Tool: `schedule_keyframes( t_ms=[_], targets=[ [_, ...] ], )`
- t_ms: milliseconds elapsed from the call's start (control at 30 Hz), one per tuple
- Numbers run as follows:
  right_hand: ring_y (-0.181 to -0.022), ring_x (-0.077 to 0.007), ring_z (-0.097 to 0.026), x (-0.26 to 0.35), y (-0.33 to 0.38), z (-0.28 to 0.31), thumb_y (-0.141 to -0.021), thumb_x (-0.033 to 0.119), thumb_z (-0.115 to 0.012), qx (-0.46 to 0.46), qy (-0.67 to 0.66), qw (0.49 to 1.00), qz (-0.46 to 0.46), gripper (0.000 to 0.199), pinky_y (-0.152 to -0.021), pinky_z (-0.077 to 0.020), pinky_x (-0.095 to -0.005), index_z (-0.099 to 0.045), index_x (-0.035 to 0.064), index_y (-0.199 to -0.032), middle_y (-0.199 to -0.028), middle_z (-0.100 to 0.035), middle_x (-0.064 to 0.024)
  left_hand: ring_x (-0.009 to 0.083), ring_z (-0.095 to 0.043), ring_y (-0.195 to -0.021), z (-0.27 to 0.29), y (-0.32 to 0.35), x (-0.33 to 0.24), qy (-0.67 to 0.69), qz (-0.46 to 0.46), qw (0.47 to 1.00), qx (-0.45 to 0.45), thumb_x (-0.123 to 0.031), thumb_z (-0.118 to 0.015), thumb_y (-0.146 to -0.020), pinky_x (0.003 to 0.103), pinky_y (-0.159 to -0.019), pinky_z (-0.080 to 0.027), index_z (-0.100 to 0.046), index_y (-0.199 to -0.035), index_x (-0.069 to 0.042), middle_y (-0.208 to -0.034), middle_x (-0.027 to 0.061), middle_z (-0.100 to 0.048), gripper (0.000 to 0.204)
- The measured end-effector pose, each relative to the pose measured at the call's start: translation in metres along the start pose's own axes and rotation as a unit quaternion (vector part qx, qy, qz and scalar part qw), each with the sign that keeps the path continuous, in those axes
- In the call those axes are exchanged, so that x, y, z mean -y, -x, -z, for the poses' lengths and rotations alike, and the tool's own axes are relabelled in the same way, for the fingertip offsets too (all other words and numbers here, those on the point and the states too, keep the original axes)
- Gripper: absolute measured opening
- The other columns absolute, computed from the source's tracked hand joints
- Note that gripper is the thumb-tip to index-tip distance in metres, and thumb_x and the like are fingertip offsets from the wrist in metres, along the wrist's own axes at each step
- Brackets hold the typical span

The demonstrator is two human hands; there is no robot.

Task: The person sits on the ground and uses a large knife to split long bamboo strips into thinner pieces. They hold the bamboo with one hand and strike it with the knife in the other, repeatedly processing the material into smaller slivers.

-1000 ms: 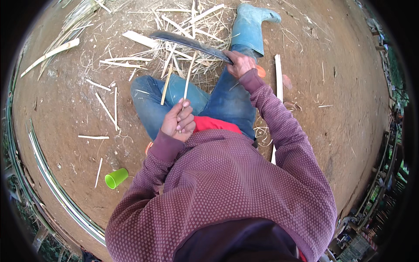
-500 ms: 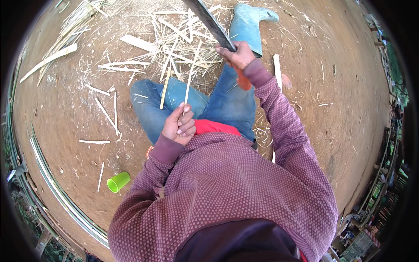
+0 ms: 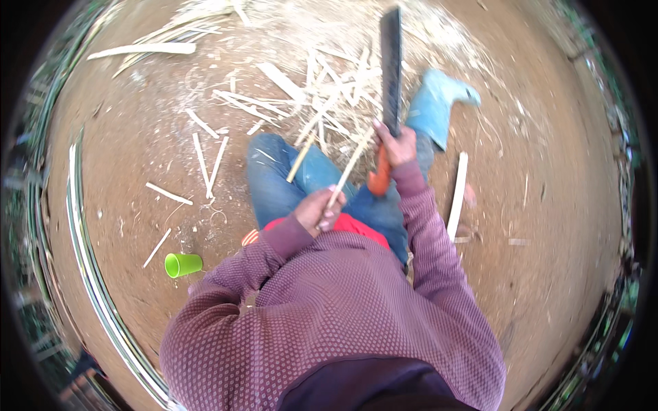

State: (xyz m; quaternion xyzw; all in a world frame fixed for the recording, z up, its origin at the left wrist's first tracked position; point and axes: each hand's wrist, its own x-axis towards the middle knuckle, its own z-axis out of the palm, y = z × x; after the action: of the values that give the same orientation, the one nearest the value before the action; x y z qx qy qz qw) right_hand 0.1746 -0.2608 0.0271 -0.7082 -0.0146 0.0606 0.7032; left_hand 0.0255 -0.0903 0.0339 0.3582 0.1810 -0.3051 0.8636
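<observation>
My left hand (image 3: pixel 321 211) is closed round the lower end of a thin pale split-wood strip (image 3: pixel 353 163) in front of my waist. The strip slants up and to the right, its far end close to my right hand (image 3: pixel 399 145). That hand grips a machete (image 3: pixel 391 68) by its orange-red handle (image 3: pixel 380 175), the long dark blade pointing away from me. Blade and strip lie near each other; whether they touch I cannot tell. Another yellowish strip (image 3: pixel 301 159) rests across my bent left leg.
Beyond my legs lies a heap of pale strips and shavings (image 3: pixel 329 89), with a bundle of long strips (image 3: pixel 178 27) at the far left. A green cup (image 3: pixel 184 265) lies on its side at the left. Long poles (image 3: pixel 89 253) curve along the left; a pale slat (image 3: pixel 458 195) lies at the right.
The view has shifted, so the ground appears farther right and lower. My right hand has brought the machete nearer the strip, its blade turning more upright. The left hand's strip now slants more rightward.
</observation>
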Motion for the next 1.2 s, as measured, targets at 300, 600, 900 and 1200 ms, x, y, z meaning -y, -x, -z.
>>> schedule_keyframes(
  t_ms=[300,600,900,1200],
  targets=[
    [-0.046,-0.0125,-0.051,-0.014,0.007,0.004,-0.087,0.015,-0.058,0.081,-0.082,0.993,-0.028,0.019,-0.043,-0.0406,-0.0251,-0.058,-0.0021,-0.079,-0.057,-0.054,-0.0053,0.0027,-0.025,-0.038,0.008,-0.010,0.008,-0.149,-0.101,0.983,-0.023,-0.034,-0.035,-0.097,0.018,-0.032,-0.022,-0.049,-0.087,-0.005,-0.052,-0.0065,-0.031,0.033],
    [-0.048,-0.0153,-0.052,-0.017,0.013,-0.011,-0.088,0.015,-0.058,0.147,-0.125,0.981,0.025,0.019,-0.046,-0.0451,-0.0279,-0.055,0.0000,-0.077,-0.059,-0.053,-0.0056,0.0037,-0.026,-0.036,0.018,-0.017,0.014,-0.084,-0.086,0.988,-0.095,-0.035,-0.033,-0.097,0.020,-0.031,-0.022,-0.048,-0.090,-0.004,-0.052,-0.0063,-0.031,0.035],
    [-0.043,-0.0080,-0.046,-0.010,0.015,-0.029,-0.085,0.019,-0.063,0.020,0.025,0.997,0.066,0.025,-0.040,-0.0369,-0.0239,-0.053,0.0021,-0.069,-0.052,-0.049,-0.0008,0.0036,-0.024,-0.040,0.017,-0.019,0.016,-0.146,-0.151,0.971,-0.110,-0.034,-0.034,-0.097,0.020,-0.034,-0.021,-0.050,-0.090,-0.005,-0.054,-0.0062,-0.031,0.034],
    [-0.045,-0.0103,-0.049,-0.021,0.008,-0.030,-0.085,0.017,-0.063,0.041,-0.082,0.995,0.039,0.022,-0.042,-0.0397,-0.0243,-0.055,0.0006,-0.072,-0.056,-0.053,-0.0033,0.0051,-0.037,-0.042,0.021,-0.027,0.023,-0.250,-0.165,0.953,-0.042,-0.034,-0.031,-0.098,0.020,-0.038,-0.032,-0.050,-0.094,-0.005,-0.057,-0.0038,-0.038,0.034]
  ],
)
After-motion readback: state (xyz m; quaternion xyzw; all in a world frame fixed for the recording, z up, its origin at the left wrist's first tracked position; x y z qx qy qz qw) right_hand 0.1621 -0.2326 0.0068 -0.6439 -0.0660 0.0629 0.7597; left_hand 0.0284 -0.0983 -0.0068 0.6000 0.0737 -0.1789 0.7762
